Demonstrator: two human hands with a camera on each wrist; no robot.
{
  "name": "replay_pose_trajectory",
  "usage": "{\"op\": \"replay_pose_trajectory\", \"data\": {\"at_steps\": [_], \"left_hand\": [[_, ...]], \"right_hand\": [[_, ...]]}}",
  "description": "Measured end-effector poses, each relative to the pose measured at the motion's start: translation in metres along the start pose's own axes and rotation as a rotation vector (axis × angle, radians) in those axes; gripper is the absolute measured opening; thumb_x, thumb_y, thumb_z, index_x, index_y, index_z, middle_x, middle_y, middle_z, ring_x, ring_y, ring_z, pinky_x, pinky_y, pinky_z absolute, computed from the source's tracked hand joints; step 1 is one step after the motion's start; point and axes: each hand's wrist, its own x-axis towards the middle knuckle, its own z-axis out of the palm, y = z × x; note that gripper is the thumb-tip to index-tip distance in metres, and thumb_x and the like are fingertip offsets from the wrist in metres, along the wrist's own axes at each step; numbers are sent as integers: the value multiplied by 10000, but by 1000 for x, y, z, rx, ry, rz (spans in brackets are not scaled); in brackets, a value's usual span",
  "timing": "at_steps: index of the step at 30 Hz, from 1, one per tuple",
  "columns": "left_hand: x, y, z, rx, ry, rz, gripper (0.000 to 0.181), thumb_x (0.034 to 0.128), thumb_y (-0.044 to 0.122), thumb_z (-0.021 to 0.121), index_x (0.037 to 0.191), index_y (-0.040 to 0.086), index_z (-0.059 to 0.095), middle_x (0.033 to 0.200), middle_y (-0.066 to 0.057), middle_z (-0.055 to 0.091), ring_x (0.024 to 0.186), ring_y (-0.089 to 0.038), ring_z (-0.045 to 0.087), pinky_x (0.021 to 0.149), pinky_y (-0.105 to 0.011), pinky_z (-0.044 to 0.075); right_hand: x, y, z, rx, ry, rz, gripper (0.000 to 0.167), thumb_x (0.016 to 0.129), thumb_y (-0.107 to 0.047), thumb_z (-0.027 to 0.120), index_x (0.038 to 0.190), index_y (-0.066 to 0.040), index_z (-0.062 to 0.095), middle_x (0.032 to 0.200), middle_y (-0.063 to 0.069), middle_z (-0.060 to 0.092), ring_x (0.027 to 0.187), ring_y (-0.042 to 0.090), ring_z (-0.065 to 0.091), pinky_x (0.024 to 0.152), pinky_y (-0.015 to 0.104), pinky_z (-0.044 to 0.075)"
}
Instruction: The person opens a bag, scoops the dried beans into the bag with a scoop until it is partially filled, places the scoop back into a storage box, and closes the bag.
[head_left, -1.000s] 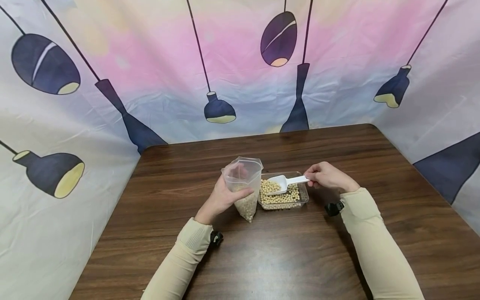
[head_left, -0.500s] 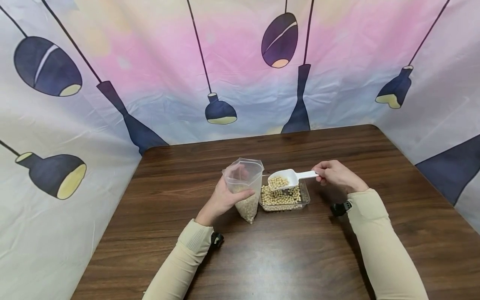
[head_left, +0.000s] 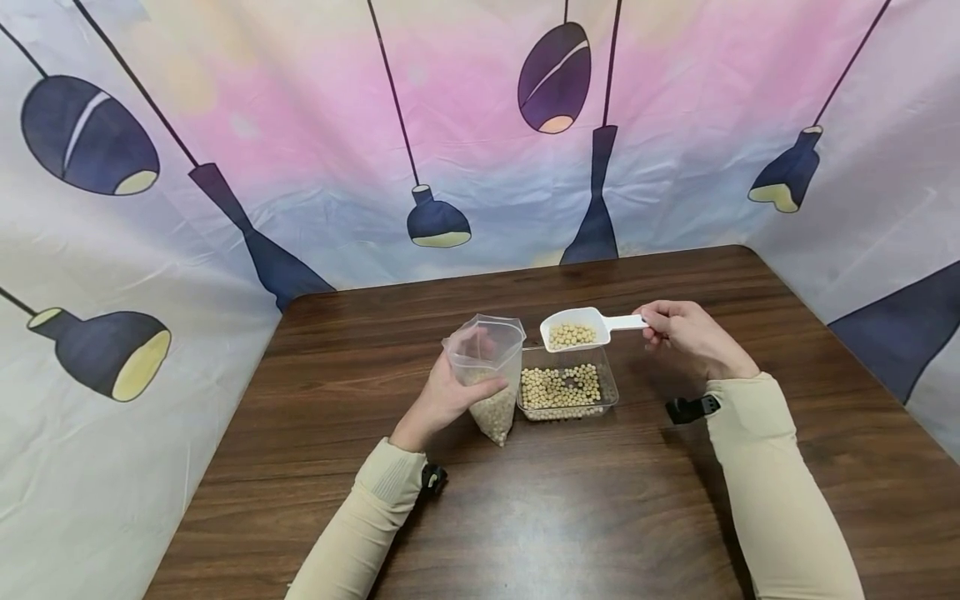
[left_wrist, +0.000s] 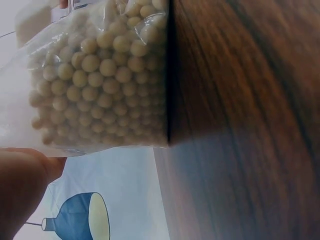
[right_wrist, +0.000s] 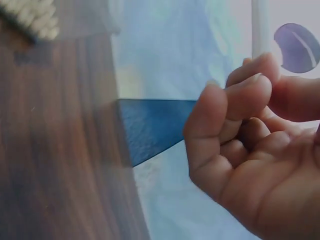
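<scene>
My left hand (head_left: 442, 398) grips a clear plastic bag (head_left: 504, 354) from its left side, thumb in front and fingers behind. The bag's mouth gapes at the top, and its lower part bulges with pale round beans (left_wrist: 95, 85), its base on the table. With fingertips and thumb my right hand (head_left: 686, 333) pinches the handle of a white scoop (head_left: 592, 318). Beans (head_left: 572, 335) lie in the scoop, which hangs above the back of a clear rectangular container (head_left: 611, 392). More beans (head_left: 555, 387) cover much of the container's floor; a bare patch shows among them.
The container stands just right of the bag on a dark wooden table (head_left: 480, 533). Behind the table's far edge hangs a cloth backdrop (head_left: 315, 108) printed with lamps. Each wrist wears a black device (head_left: 692, 408).
My right hand has lifted the scoop out of the container's beans, up and slightly right, with beans in it. The left hand and bag have stayed in place.
</scene>
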Motion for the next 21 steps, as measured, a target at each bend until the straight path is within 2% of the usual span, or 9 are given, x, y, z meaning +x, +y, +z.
{"op": "replay_pose_trajectory", "data": {"at_steps": [5,9,12,15,21], "left_hand": [[0,-1,0,24,-6,8,685,741,-104,775,1322,-73,413,1192,-287,539,1085,-404,536,921,-331,465],[0,-1,0,24,-7,16,690,743,-94,775,1331,-76,414,1200,-299,537,1088,-421,536,920,-341,461],[0,-1,-1,14,-8,13,698,746,-91,773,1342,-72,409,1213,-304,531,1096,-434,533,926,-362,462],[0,-1,0,-2,-11,1,711,747,-94,770,1353,-66,401,1223,-302,527,1098,-431,534,933,-411,468],[1,-1,0,-11,-11,-16,720,745,-103,765,1361,-65,394,1232,-299,525,1101,-430,536,948,-504,456]], "right_hand": [[-8,-13,5,217,36,-59,275,1036,-169,461,1162,73,501,777,-17,550,701,95,519,681,236,497],[-11,-23,14,400,58,-160,187,998,-175,550,1064,-6,593,746,-9,583,695,101,552,683,242,512],[-14,-29,23,493,61,-237,141,983,-158,573,1019,-40,642,736,-5,613,696,98,573,689,243,521],[-17,-35,33,521,81,-284,129,976,-145,581,1005,-51,665,740,-2,637,699,97,587,682,229,521],[-21,-45,48,467,156,-343,114,975,-140,584,985,-69,672,738,-11,662,700,75,614,670,203,521]]}}
